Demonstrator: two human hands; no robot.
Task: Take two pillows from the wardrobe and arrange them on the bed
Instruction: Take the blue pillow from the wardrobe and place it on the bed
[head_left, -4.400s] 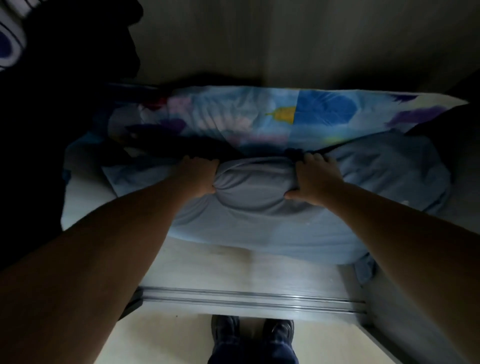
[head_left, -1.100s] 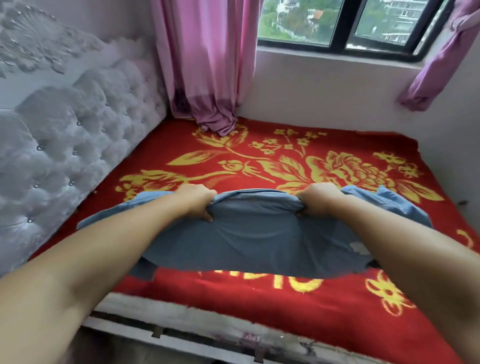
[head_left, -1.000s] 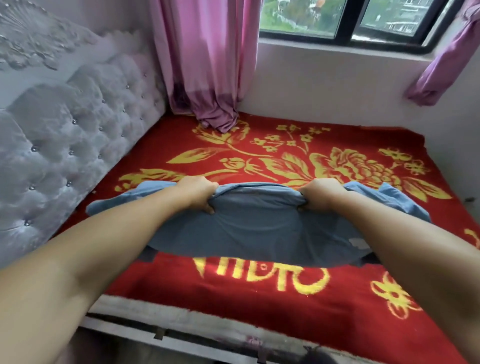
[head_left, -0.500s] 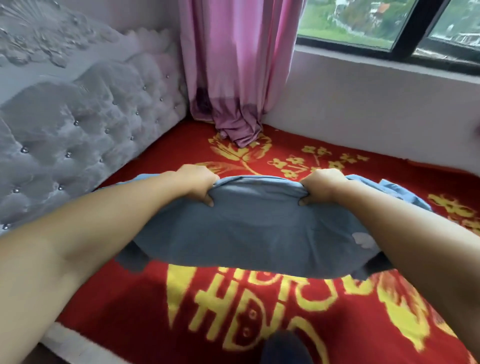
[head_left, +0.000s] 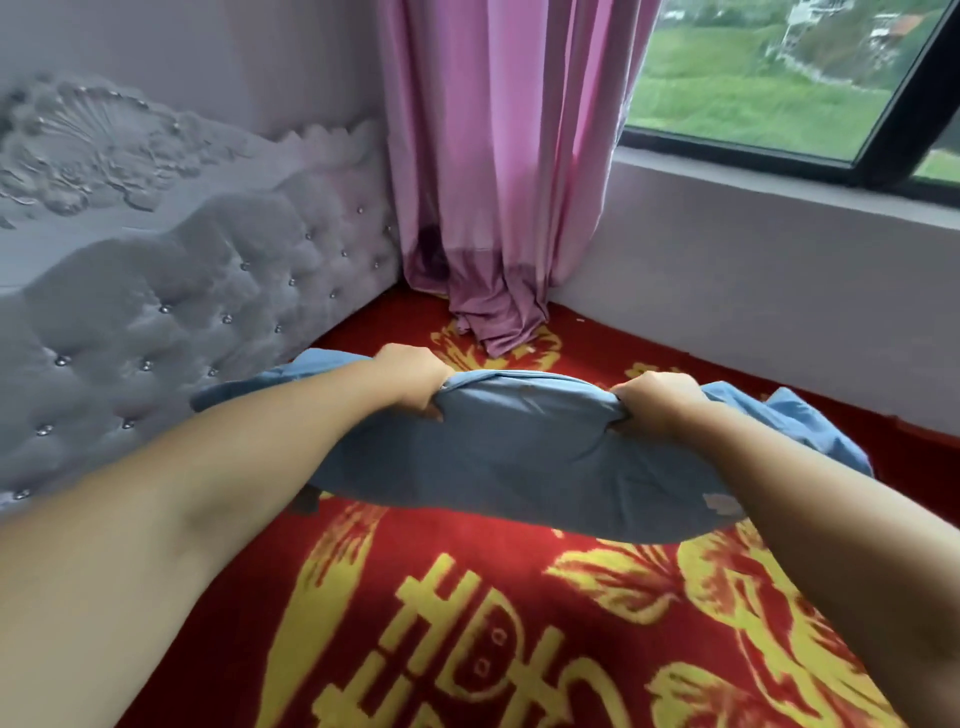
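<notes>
A grey-blue pillow (head_left: 524, 462) hangs flat in the air above the bed (head_left: 467, 623), which is covered by a red blanket with yellow flowers and lettering. My left hand (head_left: 413, 379) is clenched on the pillow's far edge at its left part. My right hand (head_left: 657, 405) is clenched on the same edge further right. The pillow's far left corner reaches toward the headboard. No second pillow is in view.
A grey tufted headboard (head_left: 156, 312) runs along the left side. A pink curtain (head_left: 498, 182) hangs into the far corner and bunches on the blanket. A pale wall under a dark-framed window (head_left: 779, 93) bounds the bed's far side.
I have carried the pillow from the dark wardrobe to the bed. Over the last second it has moved further over the bed, closer to the headboard and curtain corner. Both hands keep their grip.
</notes>
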